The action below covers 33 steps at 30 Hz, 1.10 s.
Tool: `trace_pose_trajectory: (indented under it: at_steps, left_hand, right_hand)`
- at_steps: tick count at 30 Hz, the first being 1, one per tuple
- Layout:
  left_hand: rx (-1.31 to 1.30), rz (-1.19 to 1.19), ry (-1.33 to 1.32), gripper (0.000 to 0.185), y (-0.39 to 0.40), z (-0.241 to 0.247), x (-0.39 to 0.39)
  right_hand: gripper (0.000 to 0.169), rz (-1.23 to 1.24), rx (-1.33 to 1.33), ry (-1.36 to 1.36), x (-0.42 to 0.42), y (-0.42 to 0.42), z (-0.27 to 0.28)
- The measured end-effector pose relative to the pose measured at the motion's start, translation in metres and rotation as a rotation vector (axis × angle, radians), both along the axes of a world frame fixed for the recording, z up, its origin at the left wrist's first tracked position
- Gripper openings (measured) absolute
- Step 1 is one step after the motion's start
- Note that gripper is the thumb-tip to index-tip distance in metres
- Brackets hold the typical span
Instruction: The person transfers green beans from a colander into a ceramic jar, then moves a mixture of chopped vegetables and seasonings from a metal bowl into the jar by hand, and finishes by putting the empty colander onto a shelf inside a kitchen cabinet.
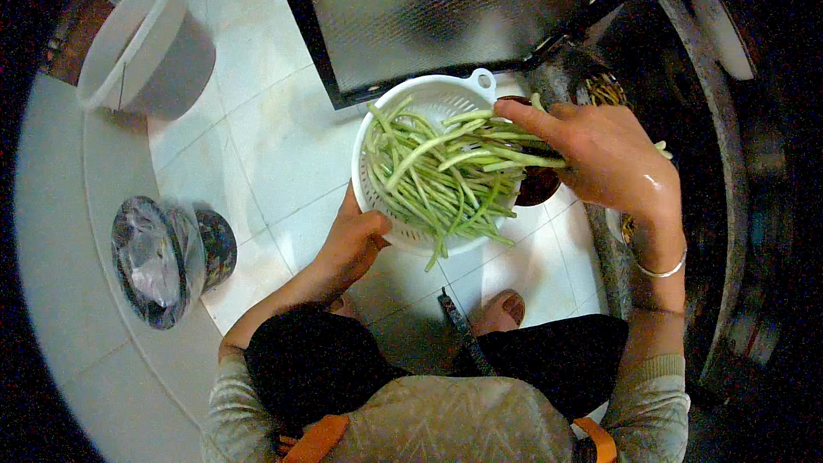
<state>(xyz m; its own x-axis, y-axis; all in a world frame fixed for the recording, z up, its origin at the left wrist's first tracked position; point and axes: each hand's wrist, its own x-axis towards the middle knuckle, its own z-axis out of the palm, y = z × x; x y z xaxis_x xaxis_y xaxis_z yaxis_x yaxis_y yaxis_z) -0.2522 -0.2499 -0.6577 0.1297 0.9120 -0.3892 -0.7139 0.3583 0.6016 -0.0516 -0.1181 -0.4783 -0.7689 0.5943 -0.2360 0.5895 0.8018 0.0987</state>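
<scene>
A round white plastic colander is held above the tiled floor, its looped tab at the far right of the rim. Green vegetable stems, probably long beans or garlic shoots, fill it, and a few hang over the near rim. My left hand grips the colander's near-left rim, thumb on top. Over the right side, my right hand holds a bunch of the same stems. Their cut ends reach into the colander, and some tips stick out behind the hand. The palm and curled fingers are hidden.
A pale bucket stands on the floor at far left. Nearer is a bin lined with a clear bag. A dark-framed textured panel lies ahead. Right of me runs a stone edge, with plant scraps beyond it.
</scene>
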Motion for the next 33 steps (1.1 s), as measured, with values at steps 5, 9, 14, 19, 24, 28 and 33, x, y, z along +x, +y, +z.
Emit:
trace_pose_trajectory:
  at_steps: [5, 9, 14, 19, 24, 28, 33]
  left_hand:
    - [-0.005, -0.031, 0.008, 0.078, 0.000, -0.002, -0.002]
    - [0.022, 0.005, -0.005, 0.077, -0.003, 0.001, 0.003]
    - [-0.010, -0.005, -0.015, 0.075, -0.002, 0.000, 0.002]
    - [-0.112, 0.026, 0.075, 0.072, -0.002, 0.015, 0.003]
    - [0.008, 0.081, -0.002, 0.068, -0.003, 0.003, -0.009]
    - [-0.048, 0.150, 0.008, 0.067, -0.004, -0.003, -0.012]
    - [-0.050, 0.149, 0.015, 0.068, -0.007, -0.006, -0.013]
  right_hand:
    - [0.060, 0.015, -0.056, -0.006, 0.001, 0.000, 0.005]
    - [0.060, 0.001, -0.032, -0.003, 0.000, -0.007, 0.008]
    - [0.062, -0.051, -0.035, -0.025, 0.002, -0.002, 0.010]
    - [0.061, -0.013, -0.248, 0.148, 0.025, 0.010, 0.019]
    - [0.053, -0.133, -0.138, 0.110, 0.072, 0.032, 0.015]
    - [0.048, -0.292, -0.138, -0.165, 0.096, 0.044, -0.035]
    - [0.028, -0.246, -0.085, -0.332, 0.083, 0.045, -0.091]
